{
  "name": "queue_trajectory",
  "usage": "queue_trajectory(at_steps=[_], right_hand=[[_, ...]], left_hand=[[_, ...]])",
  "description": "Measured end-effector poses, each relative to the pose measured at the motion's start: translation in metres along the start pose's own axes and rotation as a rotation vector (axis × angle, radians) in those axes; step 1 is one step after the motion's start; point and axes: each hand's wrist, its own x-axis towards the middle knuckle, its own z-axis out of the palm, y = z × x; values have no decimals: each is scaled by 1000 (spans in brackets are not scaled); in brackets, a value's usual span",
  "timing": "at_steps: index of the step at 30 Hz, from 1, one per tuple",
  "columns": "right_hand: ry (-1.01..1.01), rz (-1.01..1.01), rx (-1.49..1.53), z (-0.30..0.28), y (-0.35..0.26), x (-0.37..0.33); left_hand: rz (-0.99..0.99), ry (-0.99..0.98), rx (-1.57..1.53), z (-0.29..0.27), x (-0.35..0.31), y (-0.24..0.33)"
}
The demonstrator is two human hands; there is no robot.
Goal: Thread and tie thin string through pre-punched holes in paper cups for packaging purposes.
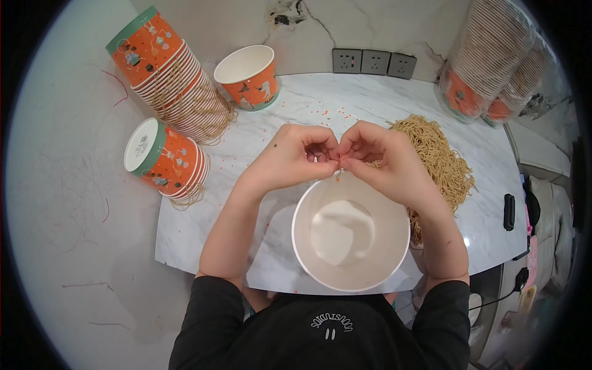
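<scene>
A large white paper bucket [351,271] stands in front of me, its open mouth facing up and its inside bare. Over its far rim my left hand [296,157] and my right hand [376,160] meet, thumbs and forefingers pinched tight against each other. What the fingertips hold is too small and covered to make out. A bit of tan strand shows beneath my right fingers. Beside my right forearm lies a heaped pile of tan cords [435,157], partly hidden by that arm.
Orange printed buckets in a tall leaning stack [179,83], with cords hanging off it, stand at the left. Nearer are a short upturned stack [176,160] and a single upright bucket [246,80]. Plastic-wrapped stacks [487,61] stand far right, a black object [509,212] nearer. Wall sockets [374,62] line the back.
</scene>
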Motion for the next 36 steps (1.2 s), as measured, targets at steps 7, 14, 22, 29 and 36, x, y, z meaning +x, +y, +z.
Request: queue_trajectory(at_steps=[7, 14, 22, 29, 36], right_hand=[[17, 180, 156, -9, 14, 8], [18, 252, 223, -11, 16, 11], [9, 281, 8, -4, 16, 6], [43, 258, 35, 1, 20, 8], [12, 324, 120, 2, 28, 10]], left_hand=[[54, 86, 58, 1, 1, 3], [72, 129, 74, 0, 2, 4], [113, 163, 162, 2, 2, 4], [124, 232, 265, 7, 2, 8], [4, 190, 127, 5, 1, 12]])
